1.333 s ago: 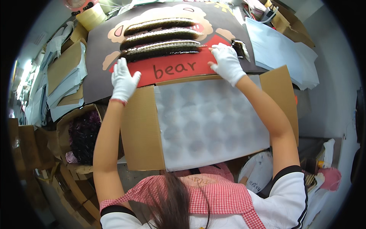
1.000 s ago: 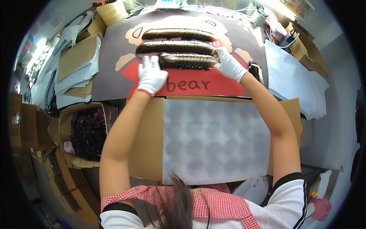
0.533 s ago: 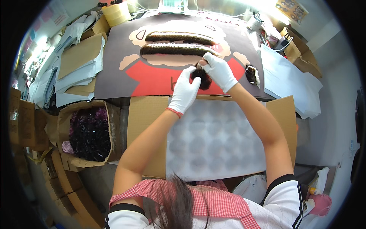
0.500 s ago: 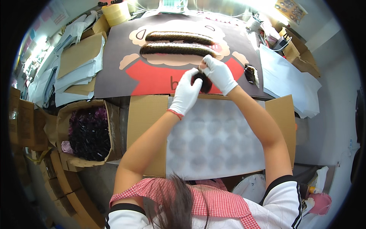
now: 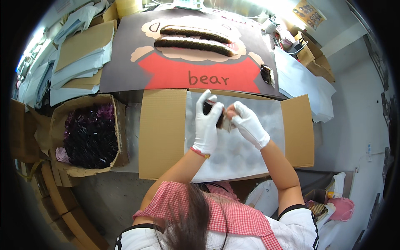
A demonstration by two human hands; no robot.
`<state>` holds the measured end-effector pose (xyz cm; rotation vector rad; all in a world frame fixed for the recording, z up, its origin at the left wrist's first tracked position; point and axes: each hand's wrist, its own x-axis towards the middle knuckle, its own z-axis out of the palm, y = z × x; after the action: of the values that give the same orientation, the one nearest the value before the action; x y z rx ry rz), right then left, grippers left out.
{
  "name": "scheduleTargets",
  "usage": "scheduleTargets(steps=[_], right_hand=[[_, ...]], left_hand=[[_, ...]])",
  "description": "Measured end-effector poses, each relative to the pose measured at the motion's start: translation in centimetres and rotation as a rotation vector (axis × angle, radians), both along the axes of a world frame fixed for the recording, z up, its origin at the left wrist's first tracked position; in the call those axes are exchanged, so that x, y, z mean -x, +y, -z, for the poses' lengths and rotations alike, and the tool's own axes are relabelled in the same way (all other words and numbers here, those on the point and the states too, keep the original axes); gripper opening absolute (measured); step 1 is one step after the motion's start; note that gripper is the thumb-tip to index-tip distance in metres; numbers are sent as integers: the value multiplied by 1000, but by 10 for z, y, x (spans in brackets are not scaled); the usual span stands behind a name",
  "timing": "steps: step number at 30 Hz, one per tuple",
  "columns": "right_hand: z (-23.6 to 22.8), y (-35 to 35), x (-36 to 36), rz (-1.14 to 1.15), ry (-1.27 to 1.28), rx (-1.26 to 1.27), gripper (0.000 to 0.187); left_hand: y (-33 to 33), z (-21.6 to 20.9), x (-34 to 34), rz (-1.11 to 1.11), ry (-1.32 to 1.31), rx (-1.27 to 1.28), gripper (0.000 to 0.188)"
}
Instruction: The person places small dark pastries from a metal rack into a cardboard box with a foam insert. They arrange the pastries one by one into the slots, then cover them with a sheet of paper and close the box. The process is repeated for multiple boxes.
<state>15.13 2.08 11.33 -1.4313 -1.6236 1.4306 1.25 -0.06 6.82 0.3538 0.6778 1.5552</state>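
My left hand [image 5: 207,127], in a white glove, is closed around a small dark, glossy bundle [image 5: 219,121]; its exact kind I cannot make out. At the bundle's right side, the bare fingertips of my gloved right hand [image 5: 249,125] pinch a pale, translucent strip [image 5: 226,124]. Both hands are above an open cardboard box [image 5: 162,133] covered by a white sheet [image 5: 233,162], through which round shapes show faintly. On the printed mat [image 5: 125,54] beyond lie two long rows of overlapping dark pieces [image 5: 193,45]. A small dark brown stack [image 5: 265,74] rests at the mat's right edge.
To the left stands a carton [image 5: 121,137] full of dark shiny pieces [image 5: 91,139] in purplish wrap. Stacked papers and cardboard [image 5: 83,54] lie at the far left. White sheets [image 5: 300,83] overhang the table's right side, near another carton [image 5: 321,58].
Both hands have come back from the mat toward me, bringing the dark bundle over the box. The pale strip now shows between them. The whole view has shifted slightly.
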Motion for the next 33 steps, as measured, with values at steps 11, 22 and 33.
scheduleTargets(steps=[11, 22, 33], right_hand=[[37, -8, -3, -163, -358, 14, 13], [78, 34, -67, 168, -666, -561, 17], [88, 24, -191, 515, -733, -514, 18]], left_hand=[[-67, 30, 47, 475, 137, 126, 71], [-58, 34, 37, 295, -73, 441, 76], [-15, 34, -2, 284, -231, 401, 67]])
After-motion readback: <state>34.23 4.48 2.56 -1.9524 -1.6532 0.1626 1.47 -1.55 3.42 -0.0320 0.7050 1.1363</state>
